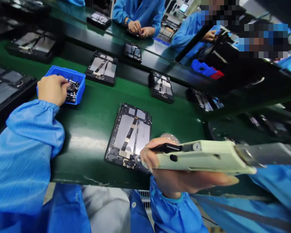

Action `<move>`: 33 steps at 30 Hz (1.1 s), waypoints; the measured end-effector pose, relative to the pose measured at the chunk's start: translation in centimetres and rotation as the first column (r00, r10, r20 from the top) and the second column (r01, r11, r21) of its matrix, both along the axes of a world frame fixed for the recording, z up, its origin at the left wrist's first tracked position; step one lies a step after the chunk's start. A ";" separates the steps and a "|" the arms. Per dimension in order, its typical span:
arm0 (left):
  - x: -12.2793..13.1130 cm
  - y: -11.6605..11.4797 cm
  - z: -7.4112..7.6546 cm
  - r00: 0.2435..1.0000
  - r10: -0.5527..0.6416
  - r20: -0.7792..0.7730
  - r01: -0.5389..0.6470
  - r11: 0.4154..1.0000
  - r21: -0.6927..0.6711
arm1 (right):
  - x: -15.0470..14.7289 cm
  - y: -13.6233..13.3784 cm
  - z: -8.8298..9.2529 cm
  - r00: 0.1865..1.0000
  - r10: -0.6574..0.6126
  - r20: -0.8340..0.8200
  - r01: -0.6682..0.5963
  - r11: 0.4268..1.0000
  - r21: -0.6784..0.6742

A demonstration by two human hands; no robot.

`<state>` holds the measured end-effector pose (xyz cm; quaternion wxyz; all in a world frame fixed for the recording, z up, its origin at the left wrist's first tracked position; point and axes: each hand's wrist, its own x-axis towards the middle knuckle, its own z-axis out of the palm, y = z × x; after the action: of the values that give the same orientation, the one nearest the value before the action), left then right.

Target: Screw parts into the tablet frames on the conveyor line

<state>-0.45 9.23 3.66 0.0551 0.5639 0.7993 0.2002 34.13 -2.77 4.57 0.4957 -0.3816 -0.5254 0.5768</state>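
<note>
My left hand [52, 89] reaches over the rim of a blue plastic bin [81, 86], fingers pinched at the small dark and metallic parts [72, 89] inside; whether a part is between the fingertips I cannot make out. My right hand [169, 181] is wrapped round a pale green electric screwdriver [196, 160] with a black lever, lying nearly level and pointing left. Its metal nose [137, 159] is over the lower edge of an opened tablet [129, 136] with bare grey battery plates and dark ribbon cables. Behind the screwdriver a round dish [170, 137] is partly hidden.
More opened tablets [102, 68] [162, 86] stand on the green bench [87, 139] and along the conveyor line beyond. Across it, a co-worker's hands [140, 29] work on a device. A dark post [196, 35] slants at the upper right, near blue and red bins [203, 68].
</note>
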 end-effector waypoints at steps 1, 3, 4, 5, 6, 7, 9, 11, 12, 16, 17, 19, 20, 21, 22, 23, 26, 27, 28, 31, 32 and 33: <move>0.0 0.1 0.0 1.000 0.005 0.023 -0.006 0.999 0.034 | -0.5 0.0 0.0 0.999 0.022 -0.034 -0.022 1.000 0.000; 0.1 0.3 0.2 0.998 -0.006 0.057 0.001 0.995 0.100 | -0.9 0.1 0.1 0.995 0.041 -0.086 -0.041 0.999 0.006; 0.4 0.4 0.4 0.997 -0.032 0.068 0.022 0.990 0.140 | -0.9 0.2 0.3 0.995 0.042 -0.090 -0.041 0.999 0.009; 0.9 0.4 0.6 0.995 -0.060 0.075 0.045 0.981 0.186 | -0.9 0.3 0.5 0.995 0.037 -0.089 -0.036 0.999 0.009; 1.7 0.3 0.9 0.992 -0.098 0.081 0.077 0.970 0.231 | -0.8 0.4 0.6 0.996 0.034 -0.085 -0.033 0.999 0.010; 2.9 0.2 1.0 0.985 -0.151 0.087 0.122 0.955 0.272 | -0.8 0.5 0.8 0.996 0.034 -0.082 -0.033 0.999 0.014; 6.3 -0.4 1.1 0.944 -0.311 0.107 0.263 0.910 0.319 | -0.9 0.5 1.0 0.996 0.048 -0.075 -0.046 0.999 0.026; 10.8 -1.4 0.7 0.827 -0.542 0.149 0.486 0.823 0.294 | -1.1 0.5 1.1 0.996 0.059 -0.067 -0.056 0.997 0.046; 13.2 -1.9 0.3 0.732 -0.656 0.182 0.607 0.750 0.264 | -1.3 0.5 1.1 0.996 0.057 -0.069 -0.053 0.997 0.054; 20.6 -3.6 -2.0 0.385 -0.834 0.394 0.871 0.469 0.142 | -2.0 0.5 0.9 0.993 0.066 -0.096 -0.062 0.997 0.040; 21.5 -3.8 -2.6 0.350 -0.824 0.445 0.889 0.443 0.120 | -2.1 0.5 1.0 0.993 0.077 -0.095 -0.074 0.997 0.029; 22.2 -4.0 -3.6 0.319 -0.800 0.509 0.896 0.429 0.112 | -1.8 0.3 1.5 0.993 0.087 -0.085 -0.086 0.996 0.020; 22.1 -4.0 -3.9 0.315 -0.795 0.518 0.891 0.436 0.128 | -1.3 0.2 1.9 0.994 0.071 -0.089 -0.068 0.997 0.033; 21.9 -4.0 -4.2 0.317 -0.793 0.521 0.880 0.450 0.149 | -0.7 0.1 2.4 0.995 0.053 -0.086 -0.049 0.998 0.048; 21.7 -4.1 -4.3 0.325 -0.788 0.523 0.869 0.468 0.164 | 0.1 0.2 2.9 0.996 0.037 -0.079 -0.031 0.997 0.071; 21.4 -4.1 -4.4 0.337 -0.776 0.533 0.856 0.488 0.169 | 1.1 0.3 3.3 0.997 0.013 -0.072 -0.006 0.995 0.101; 21.0 -4.2 -4.2 0.357 -0.700 0.619 0.809 0.563 0.169 | 4.3 1.8 4.1 0.979 -0.180 -0.092 0.194 0.964 0.183; 20.8 -4.2 -4.2 0.347 -0.669 0.657 0.792 0.585 0.176 | 5.3 2.5 4.1 0.956 -0.266 -0.120 0.286 0.938 0.195; 20.7 -4.1 -4.1 0.328 -0.640 0.695 0.778 0.600 0.186 | 6.3 3.4 3.9 0.924 -0.350 -0.155 0.376 0.904 0.202; 20.5 -3.8 -3.8 0.279 -0.583 0.763 0.765 0.616 0.191 | 9.0 5.7 2.5 0.867 -0.465 -0.179 0.494 0.849 0.187; 20.5 -3.8 -3.6 0.278 -0.569 0.774 0.765 0.618 0.180 | 9.7 6.2 1.8 0.860 -0.479 -0.177 0.507 0.841 0.190; 20.4 -3.7 -3.3 0.285 -0.552 0.784 0.763 0.626 0.163 | 10.2 6.4 1.1 0.857 -0.486 -0.172 0.513 0.836 0.195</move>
<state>19.96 5.50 0.32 0.5400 0.6854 0.4000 0.2805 44.29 3.63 5.70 0.7000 -0.4106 -0.4421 0.3821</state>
